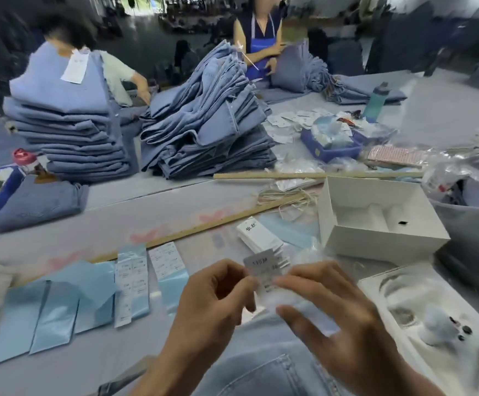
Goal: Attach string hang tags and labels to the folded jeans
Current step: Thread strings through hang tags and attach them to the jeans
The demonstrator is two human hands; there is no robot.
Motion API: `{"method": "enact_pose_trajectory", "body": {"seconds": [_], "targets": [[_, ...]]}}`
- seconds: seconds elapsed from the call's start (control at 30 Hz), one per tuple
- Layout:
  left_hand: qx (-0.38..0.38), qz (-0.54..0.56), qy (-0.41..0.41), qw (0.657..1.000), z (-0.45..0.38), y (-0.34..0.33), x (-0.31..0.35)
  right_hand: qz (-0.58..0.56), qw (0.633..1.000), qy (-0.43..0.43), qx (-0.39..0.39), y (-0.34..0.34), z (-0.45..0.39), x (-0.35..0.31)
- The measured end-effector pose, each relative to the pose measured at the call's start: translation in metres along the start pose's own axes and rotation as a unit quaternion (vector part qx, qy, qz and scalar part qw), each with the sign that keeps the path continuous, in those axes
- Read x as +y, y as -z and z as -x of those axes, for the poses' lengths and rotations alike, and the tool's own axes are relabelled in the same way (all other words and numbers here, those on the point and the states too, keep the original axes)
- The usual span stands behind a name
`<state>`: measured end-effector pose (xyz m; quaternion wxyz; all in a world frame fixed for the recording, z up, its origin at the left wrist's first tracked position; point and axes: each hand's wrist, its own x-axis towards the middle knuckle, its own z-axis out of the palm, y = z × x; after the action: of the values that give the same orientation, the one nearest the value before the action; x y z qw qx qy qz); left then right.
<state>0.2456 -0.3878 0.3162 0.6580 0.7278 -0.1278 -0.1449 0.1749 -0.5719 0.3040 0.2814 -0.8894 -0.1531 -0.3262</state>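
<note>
Fingertips of the left hand curled in and pinched the small grey-white printed paper hang tag by its left edge, while the right hand met the tag from the other side; motion blur hid whether its thumb and forefinger truly pinched it, and its remaining fingers were spread loosely. The tag hung just above the pale blue folded denim jeans lying nearest the wearer, apart from the cloth.

From the head view, the only one given, everything else sat relative to the open white cardboard box: a heap of beige looped strings just left of it, a stack of white card tags near its lower-left corner, and a long wooden ruler running away further left.

No string showed at the tag. Judging by this, the slight pinch could let the tag slip or twist, and a blurred, hurried right hand might tear the hole or fasten the tag crookedly. Loose strings could also snag.
</note>
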Motion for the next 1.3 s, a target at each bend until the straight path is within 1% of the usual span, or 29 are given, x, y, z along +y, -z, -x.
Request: {"method": "enact_pose_trajectory", "body": {"seconds": [0.03, 0.07, 0.1, 0.13, 0.17, 0.23, 0.27, 0.33, 0.4, 0.5, 0.57, 0.6, 0.63, 0.67, 0.7, 0.77, 0.87, 0.93, 0.97, 1.07, 1.17, 1.3], "targets": [[0.006, -0.032, -0.015, 0.999, -0.001, -0.001, -0.003, -0.075, 0.994, -0.079, 0.024, 0.0, 0.002, 0.004], [0.005, -0.052, -0.035, 0.998, 0.0, -0.002, -0.006, -0.135, 0.978, -0.154, 0.046, -0.001, 0.004, 0.006], [-0.003, -0.067, -0.055, 0.996, 0.001, -0.003, -0.007, -0.177, 0.957, -0.224, 0.05, -0.002, 0.005, 0.01], [-0.016, -0.081, -0.074, 0.994, 0.001, -0.005, -0.008, -0.217, 0.934, -0.281, 0.032, -0.003, 0.008, 0.014], [-0.029, -0.094, -0.092, 0.991, 0.001, -0.007, -0.007, -0.249, 0.913, -0.322, 0.004, -0.005, 0.011, 0.019], [-0.049, -0.12, -0.122, 0.984, -0.002, -0.013, -0.008, -0.298, 0.882, -0.364, -0.023, -0.004, 0.014, 0.024], [-0.051, -0.13, -0.132, 0.981, -0.004, -0.015, -0.008, -0.313, 0.873, -0.373, -0.018, -0.003, 0.016, 0.025], [-0.052, -0.144, -0.142, 0.978, -0.008, -0.016, -0.011, -0.322, 0.867, -0.38, -0.005, -0.001, 0.018, 0.028], [-0.065, -0.155, -0.137, 0.976, -0.014, -0.016, -0.015, -0.32, 0.867, -0.381, 0.0, -0.001, 0.019, 0.029], [-0.089, -0.161, -0.108, 0.977, -0.028, -0.017, -0.022, -0.319, 0.867, -0.379, 0.052, -0.008, 0.024, 0.036], [-0.063, -0.13, -0.054, 0.988, -0.046, -0.019, -0.032, -0.329, 0.847, -0.403, 0.107, -0.012, 0.029, 0.04], [-0.041, -0.136, -0.03, 0.989, -0.058, -0.02, -0.039, -0.336, 0.831, -0.421, 0.138, -0.015, 0.032, 0.042], [-0.023, -0.168, -0.018, 0.985, -0.07, -0.021, -0.049, -0.339, 0.816, -0.44, 0.162, -0.016, 0.035, 0.045], [-0.021, -0.217, -0.01, 0.976, -0.084, -0.022, -0.058, -0.337, 0.802, -0.46, 0.178, -0.018, 0.039, 0.049], [-0.036, -0.264, -0.001, 0.964, -0.098, -0.024, -0.069, -0.328, 0.794, -0.477, 0.186, -0.02, 0.043, 0.052], [-0.085, -0.354, 0.007, 0.932, -0.126, -0.032, -0.091, -0.316, 0.784, -0.5, 0.19, -0.023, 0.047, 0.056], [-0.145, -0.477, -0.013, 0.867, -0.171, -0.048, -0.125, -0.33, 0.752, -0.52, 0.236, -0.022, 0.042, 0.058], [-0.157, -0.536, -0.04, 0.828, -0.2, -0.058, -0.148, -0.34, 0.721, -0.538, 0.275, -0.017, 0.038, 0.064], [-0.151, -0.554, -0.053, 0.817, -0.214, -0.062, -0.158, -0.346, 0.706, -0.543, 0.295, -0.014, 0.036, 0.068], [-0.121, -0.575, -0.069, 0.806, -0.253, -0.067, -0.185, -0.363, 0.669, -0.555, 0.335, -0.011, 0.036, 0.075], [-0.139, -0.602, -0.066, 0.783, -0.278, -0.073, -0.206, -0.353, 0.656, -0.571, 0.346, -0.014, 0.041, 0.077], [-0.142, -0.614, -0.08, 0.773, -0.287, -0.08, -0.222, -0.35, 0.64, -0.583, 0.357, -0.016, 0.046, 0.081]]}}
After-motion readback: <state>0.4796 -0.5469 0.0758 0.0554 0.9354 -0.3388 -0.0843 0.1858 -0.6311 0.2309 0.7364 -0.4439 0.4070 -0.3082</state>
